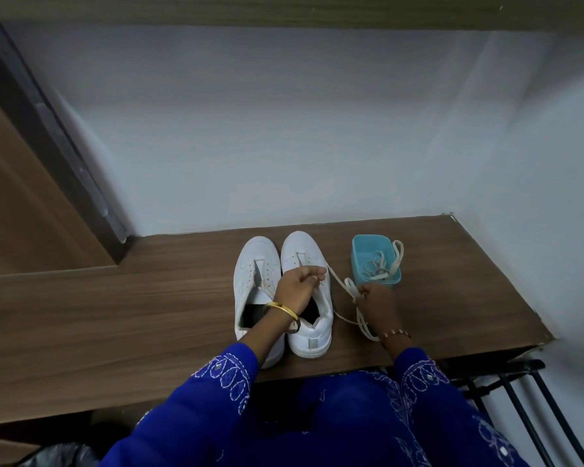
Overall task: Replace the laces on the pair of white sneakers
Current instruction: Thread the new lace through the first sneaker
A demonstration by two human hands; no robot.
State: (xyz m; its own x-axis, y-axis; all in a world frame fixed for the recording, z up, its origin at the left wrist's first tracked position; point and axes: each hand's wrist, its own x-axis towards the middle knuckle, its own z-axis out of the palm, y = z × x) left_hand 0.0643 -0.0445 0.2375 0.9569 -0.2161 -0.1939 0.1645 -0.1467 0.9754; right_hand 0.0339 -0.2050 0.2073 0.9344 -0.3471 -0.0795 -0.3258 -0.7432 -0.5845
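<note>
Two white sneakers stand side by side on the wooden table (115, 315), toes pointing away from me. The left sneaker (255, 267) has no lace in its eyelets. Over the right sneaker (304, 251) my left hand (297, 286) pinches one end of a white lace (339, 283). The lace runs right to my right hand (380, 303), which grips its bunched loops beside the shoe; more of it trails on the table toward my wrist.
A light blue plastic tub (361, 264) with more white laces inside and one hanging over its rim stands right of the shoes. White walls close in behind and to the right. A black metal rack (520, 399) sits below the table's right end.
</note>
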